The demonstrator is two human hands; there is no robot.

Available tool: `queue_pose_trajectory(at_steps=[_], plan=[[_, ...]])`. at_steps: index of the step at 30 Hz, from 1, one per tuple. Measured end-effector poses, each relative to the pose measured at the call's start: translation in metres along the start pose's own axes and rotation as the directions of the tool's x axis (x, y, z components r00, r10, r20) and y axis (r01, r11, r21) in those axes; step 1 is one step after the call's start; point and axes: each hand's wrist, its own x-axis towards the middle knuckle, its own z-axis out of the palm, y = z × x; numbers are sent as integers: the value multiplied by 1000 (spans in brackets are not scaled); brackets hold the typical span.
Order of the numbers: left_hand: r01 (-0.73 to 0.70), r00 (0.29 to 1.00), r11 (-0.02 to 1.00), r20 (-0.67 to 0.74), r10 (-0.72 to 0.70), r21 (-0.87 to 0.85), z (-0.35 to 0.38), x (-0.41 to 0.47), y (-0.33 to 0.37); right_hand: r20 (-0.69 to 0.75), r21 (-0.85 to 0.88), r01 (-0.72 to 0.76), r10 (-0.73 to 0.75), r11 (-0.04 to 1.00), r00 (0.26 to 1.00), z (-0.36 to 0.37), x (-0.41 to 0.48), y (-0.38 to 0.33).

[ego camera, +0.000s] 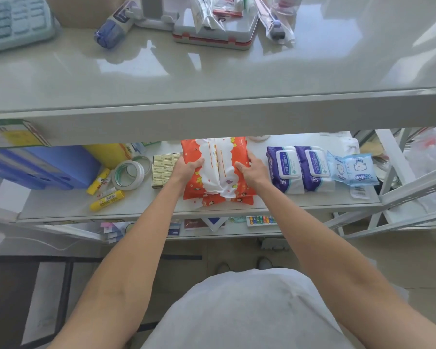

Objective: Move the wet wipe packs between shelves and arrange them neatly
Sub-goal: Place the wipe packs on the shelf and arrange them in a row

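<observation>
An orange-and-white wet wipe pack [218, 170], crinkled and lying atop another on the middle shelf [61, 205], is being gripped at its sides by the left hand [188, 170] and right hand [253, 170].

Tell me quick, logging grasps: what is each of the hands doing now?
Left hand: closed on the left side of the orange wipe pack.
Right hand: closed on the same pack's right side.

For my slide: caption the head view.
Both hands hold orange wipe packs on the middle shelf, beside purple packs.
</observation>
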Motion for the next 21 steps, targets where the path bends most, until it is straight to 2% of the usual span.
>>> queue_pose_trajectory(at_steps=[4, 6, 8, 10, 12, 14, 16, 18, 20, 21], plan=[[-19, 1000, 995, 7, 19, 97, -3, 3, -1, 28, -90, 38, -35, 995, 999, 4, 4, 2], [-24, 997, 979, -66, 39, 203, -1, -4, 7, 18, -140, 75, -73, 987, 997, -1, 5, 9], [-90, 958, 919, -219, 186, 385, 7, -15, 15, -177, -218, 75, -115, 973, 977, -18, 3, 25], [-267, 840, 813, -288, 460, 518, 25, -33, 21, -410, -317, -21, -117, 948, 905, -39, -1, 52], [-449, 749, 689, -181, 637, 569, 56, -50, 24, -458, -384, -129, -68, 915, 886, -50, -5, 74], [-574, 736, 594, 36, 676, 564, 95, -64, 22, -409, -439, -152, -46, 886, 911, -47, -10, 82], [-659, 719, 505, 268, 642, 557, 132, -71, 17, -365, -447, -101, -79, 889, 928, -41, -10, 81], [-721, 674, 386, 454, 583, 575, 159, -68, 8, -260, -446, 38, -170, 894, 951, -40, -8, 79], [-734, 654, 250, 559, 510, 631, 174, -58, 1, -211, -356, 129, -214, 926, 954, -53, -8, 81], [-725, 659, 187, 588, 468, 663, 179, -52, -1, -253, -313, 114, -199, 943, 947, -65, -7, 84]])
